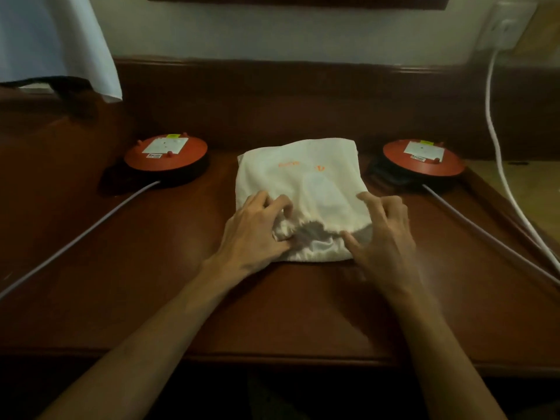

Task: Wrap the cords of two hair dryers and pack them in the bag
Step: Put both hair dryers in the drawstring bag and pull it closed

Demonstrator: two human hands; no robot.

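Your fingers are curled at the near mouth of the bag (298, 189): the left hand (254, 231) has its fingertips bunched into the gathered hem on the bag's left side, pinching the cloth, while the right hand (383, 231) has its fingers spread and bent, the tips pressing the hem on the bag's right, though whether they actually clamp fabric you cannot tell from here. The bag lies flat on the wooden desk (181, 298), its long axis running away from you, its opening facing you and sitting right between your two hands, so both are equally near. It is soft, off-white, towel-like cloth with a puckered drawstring edge, faint orange print near its far end, and a rounded bulge showing through the middle. Left of the bag sits a round red disc (166, 156) with a pale cord (91, 225); right of the bag sits a second disc (423, 157) with its own cord (485, 231). Judging by this, you next need to pull the mouth wider, towards yourself.
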